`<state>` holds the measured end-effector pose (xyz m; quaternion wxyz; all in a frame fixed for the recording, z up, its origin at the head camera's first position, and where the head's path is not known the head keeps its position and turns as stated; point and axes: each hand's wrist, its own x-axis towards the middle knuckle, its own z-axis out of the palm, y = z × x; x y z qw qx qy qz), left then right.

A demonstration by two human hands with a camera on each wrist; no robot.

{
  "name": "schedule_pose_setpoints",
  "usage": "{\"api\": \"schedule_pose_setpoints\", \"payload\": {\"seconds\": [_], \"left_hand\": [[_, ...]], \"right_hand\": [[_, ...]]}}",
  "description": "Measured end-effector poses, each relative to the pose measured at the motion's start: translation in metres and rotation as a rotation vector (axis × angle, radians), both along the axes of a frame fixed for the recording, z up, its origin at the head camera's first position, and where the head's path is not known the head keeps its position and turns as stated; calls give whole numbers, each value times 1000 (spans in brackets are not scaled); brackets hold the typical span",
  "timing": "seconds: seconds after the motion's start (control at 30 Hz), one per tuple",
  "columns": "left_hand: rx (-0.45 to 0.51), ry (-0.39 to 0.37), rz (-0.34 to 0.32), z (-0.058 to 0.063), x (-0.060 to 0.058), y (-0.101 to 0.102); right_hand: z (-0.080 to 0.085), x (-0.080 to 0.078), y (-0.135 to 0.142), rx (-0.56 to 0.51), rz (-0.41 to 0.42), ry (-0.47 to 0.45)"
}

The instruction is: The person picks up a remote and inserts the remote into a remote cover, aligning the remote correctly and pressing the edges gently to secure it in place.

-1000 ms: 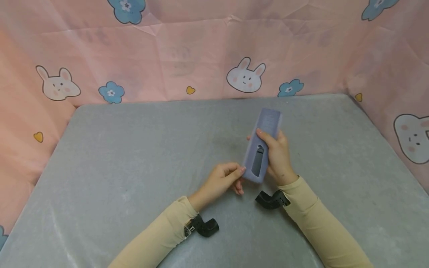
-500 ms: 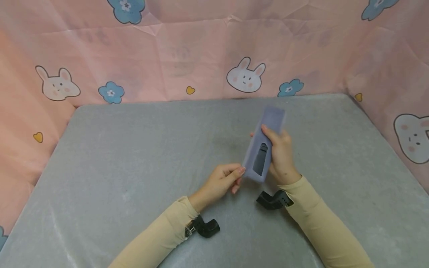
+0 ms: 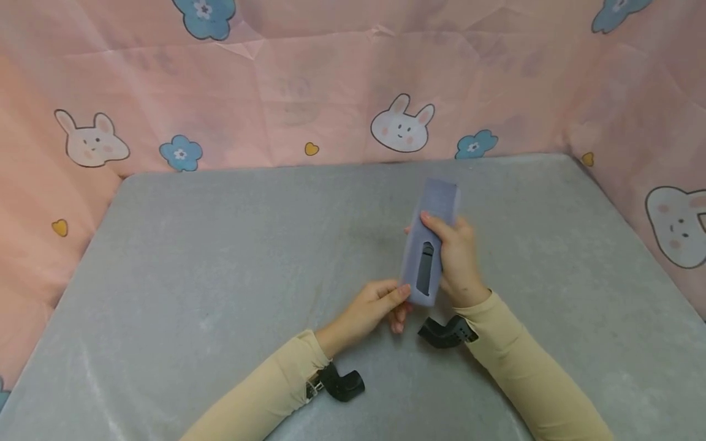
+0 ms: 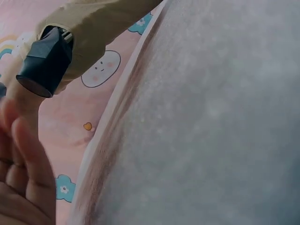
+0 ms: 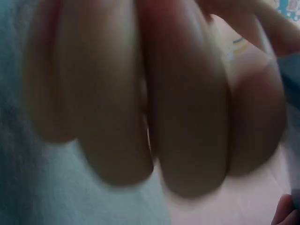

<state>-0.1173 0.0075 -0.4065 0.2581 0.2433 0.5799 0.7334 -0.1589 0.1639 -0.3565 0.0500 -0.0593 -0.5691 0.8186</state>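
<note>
A slim lavender box (image 3: 438, 199) is held tilted above the table in the head view. Through a bottle-shaped window in its face, something dark shows. My right hand (image 3: 460, 263) grips the box from the right side, thumb across the front and fingers behind. At the lower left corner, my left hand (image 3: 369, 309) pinches the edge with its thumb on top. Curled right fingers (image 5: 187, 103) fill the right wrist view, blurred. The left wrist view catches only part of the left hand (image 4: 28, 183) at its lower left, without the box.
A grey cloth-covered table (image 3: 220, 263) lies below the hands. Pink curtain (image 3: 309, 79) with rabbits and flowers hangs behind and at both sides. Black wrist cameras, left camera (image 3: 343, 384) and right camera (image 3: 445, 332), jut out under the sleeves.
The box shifted right, then came back left and slightly down with the right hand. My left hand moved a little right and down, still at the lower corner.
</note>
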Motion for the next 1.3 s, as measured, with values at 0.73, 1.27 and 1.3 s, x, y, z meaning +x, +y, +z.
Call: {"api": "schedule_pose_setpoints", "payload": {"seconds": [0.73, 1.27, 1.3], "left_hand": [[93, -225, 7, 2, -4, -2], [239, -286, -121, 2, -10, -12], [225, -285, -108, 2, -10, -11]], "right_hand": [[-9, -1, -2, 11, 169, 18], [-7, -12, 21, -75, 434, 161], [-7, -12, 20, -56, 404, 163]]}}
